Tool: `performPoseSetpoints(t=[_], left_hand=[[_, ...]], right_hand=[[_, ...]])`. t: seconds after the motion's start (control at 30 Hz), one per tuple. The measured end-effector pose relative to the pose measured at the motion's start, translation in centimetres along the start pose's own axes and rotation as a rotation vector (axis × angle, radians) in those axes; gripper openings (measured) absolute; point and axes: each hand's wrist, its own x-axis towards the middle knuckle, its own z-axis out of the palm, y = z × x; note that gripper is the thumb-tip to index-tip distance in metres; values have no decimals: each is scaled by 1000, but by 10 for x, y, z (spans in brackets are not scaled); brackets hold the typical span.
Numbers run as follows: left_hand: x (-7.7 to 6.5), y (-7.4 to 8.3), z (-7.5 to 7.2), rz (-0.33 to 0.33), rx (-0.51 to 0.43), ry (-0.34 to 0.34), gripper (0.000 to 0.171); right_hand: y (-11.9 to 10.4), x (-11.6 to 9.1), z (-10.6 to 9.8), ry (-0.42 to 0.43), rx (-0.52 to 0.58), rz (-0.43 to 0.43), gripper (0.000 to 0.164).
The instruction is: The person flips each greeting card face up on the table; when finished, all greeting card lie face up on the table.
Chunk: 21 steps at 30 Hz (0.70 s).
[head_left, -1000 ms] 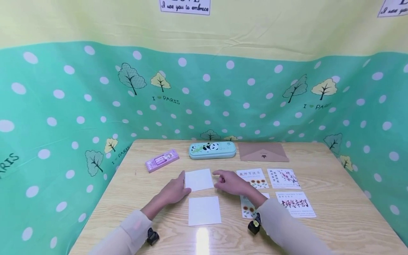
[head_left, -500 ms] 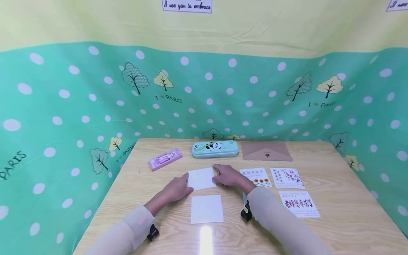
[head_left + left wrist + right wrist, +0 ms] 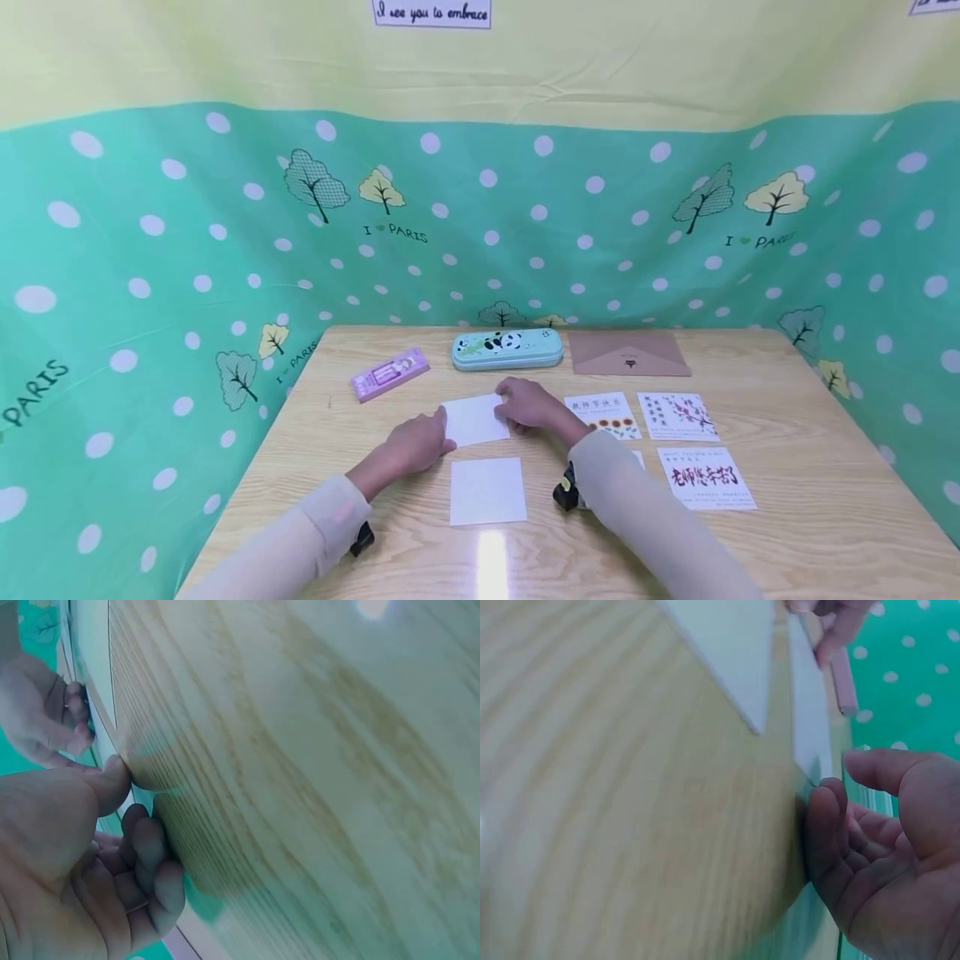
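A blank white square card [image 3: 474, 421] lies on the wooden table between both hands. At its left edge is my left hand [image 3: 415, 442], thumb by the near corner and index finger higher along the side. My right hand [image 3: 534, 406] reaches over its right edge. In the right wrist view, the right hand's thumb meets the card's corner [image 3: 810, 712] while the index finger stands apart from the thumb. The left wrist view shows the left thumb extended toward the card, the other fingers [image 3: 154, 855] loosely bent. A second blank card [image 3: 487, 492] lies just nearer.
Behind are a purple box [image 3: 390, 375], a light-blue panda pencil case [image 3: 507, 350] and a brown envelope [image 3: 630, 353]. To the right lie a sunflower card [image 3: 600, 408], a blossom card [image 3: 678, 417] and a red-lettered card [image 3: 707, 479]. My right sleeve covers most of another card.
My right hand has moved left onto the right edge of the upper blank card. My left hand stays at the left edge, and both blank cards keep their places.
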Motion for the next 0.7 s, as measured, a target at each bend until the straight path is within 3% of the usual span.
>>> performPoseSetpoints(t=[0.2,0.37,0.6,0.7], left_hand=[[0,5,-3,-26,35,-14,76],[-1,6,-5,-33,33,-15,75],[1,2,-3,-9,23,-3,73],[4,-5,-1,-1,-33,-1,76]], right_hand=[[1,13,-3,24,223,131,23],[5,22,-2,36,344,160,18],[13,19,2,14,292,95,37],[12,14,2,-13,227,58,28]])
